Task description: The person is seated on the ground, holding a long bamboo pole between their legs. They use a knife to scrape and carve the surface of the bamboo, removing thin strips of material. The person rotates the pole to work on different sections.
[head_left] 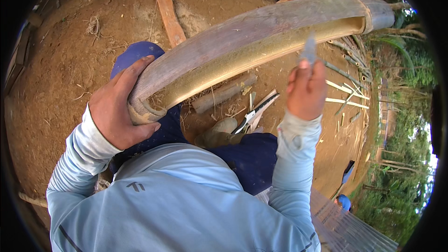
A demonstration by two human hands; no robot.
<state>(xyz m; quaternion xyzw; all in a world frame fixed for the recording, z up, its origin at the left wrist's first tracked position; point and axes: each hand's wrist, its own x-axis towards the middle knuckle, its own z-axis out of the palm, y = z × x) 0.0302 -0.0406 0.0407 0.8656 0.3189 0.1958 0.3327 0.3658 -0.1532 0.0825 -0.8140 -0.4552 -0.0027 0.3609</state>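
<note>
A thick bamboo section (219,42) lies slantwise across my lap, its far end reaching up to the right. A long opening has been cut in its side, showing the pale hollow inside. My left hand (116,102) is wrapped round the near end, thumb below and fingers over the top. In my right hand (305,91) is a knife (309,50), gripped in a closed fist. Its blade points up and is smeared by motion, in front of the opening's lower edge; whether it touches the bamboo I cannot tell.
On the dirt floor beyond my knees lie a handsaw (252,114) and a short log (221,95). A wooden plank (167,11) lies at the back. Pale split strips (347,100) and bamboo poles (350,53) are at the right, a corrugated sheet (354,226) at lower right.
</note>
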